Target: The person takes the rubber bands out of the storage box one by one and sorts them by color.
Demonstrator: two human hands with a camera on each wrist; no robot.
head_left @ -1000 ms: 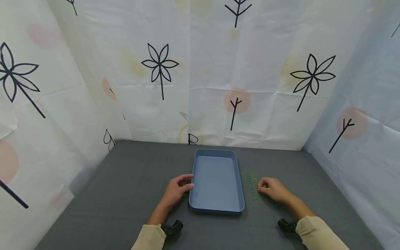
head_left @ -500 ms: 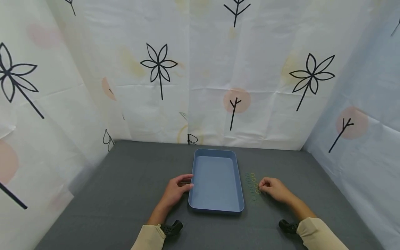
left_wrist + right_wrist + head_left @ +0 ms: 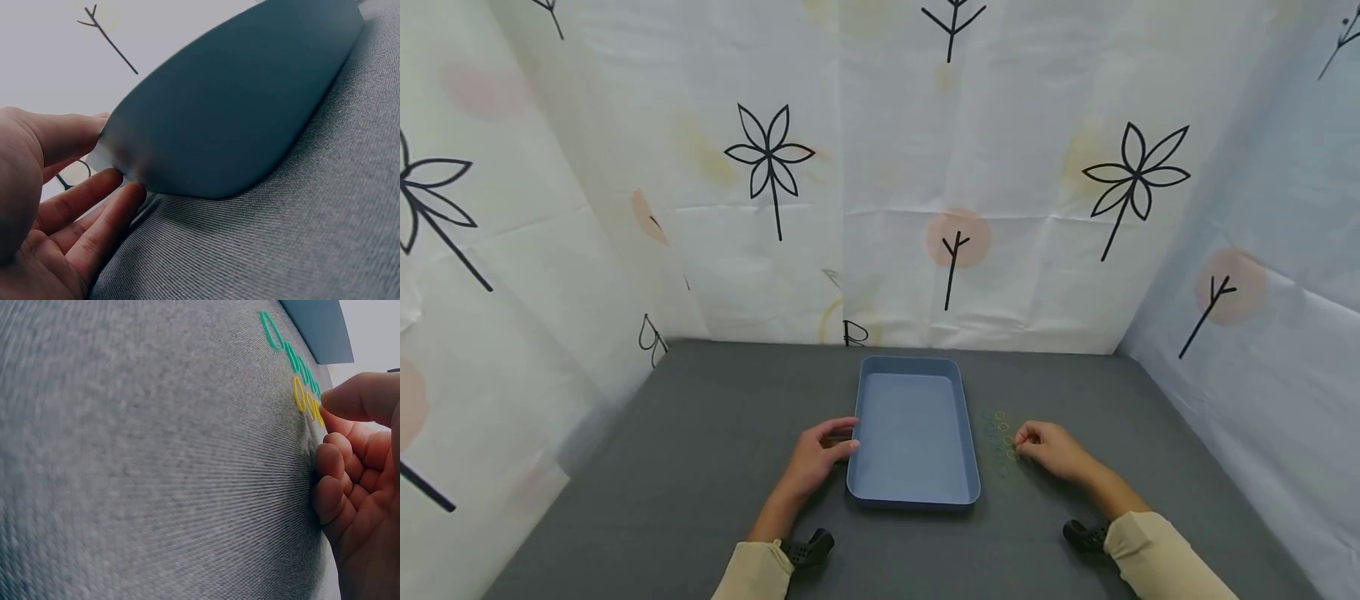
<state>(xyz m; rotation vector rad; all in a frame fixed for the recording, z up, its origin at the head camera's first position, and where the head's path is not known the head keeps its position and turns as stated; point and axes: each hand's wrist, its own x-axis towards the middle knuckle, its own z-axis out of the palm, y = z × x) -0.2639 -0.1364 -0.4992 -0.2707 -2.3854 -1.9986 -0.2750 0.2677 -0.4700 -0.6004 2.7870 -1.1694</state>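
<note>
A blue rectangular tray (image 3: 913, 442) lies on the grey cloth. My left hand (image 3: 812, 458) rests against its left side, fingertips (image 3: 131, 194) touching the outer wall low down and another finger up by the rim. To the tray's right, several thin green rings (image 3: 271, 330) and several thin yellow rings (image 3: 299, 394) lie flat in two rows. My right hand (image 3: 1052, 450) is beside the yellow row. Its thumb and index fingertips come together at the edge of one yellow ring, seemingly pinching it, while the other fingers are curled over the cloth.
Grey cloth (image 3: 745, 392) covers the table around the tray. White printed fabric (image 3: 895, 167) hangs behind and at both sides. A black wrist device (image 3: 808, 547) sits at each cuff of the beige sleeves (image 3: 756, 571).
My right fingertips have shifted from the nearest yellow ring slightly away along the row, leaving that ring uncovered. The left hand stays against the tray. The head view has turned slightly.
</note>
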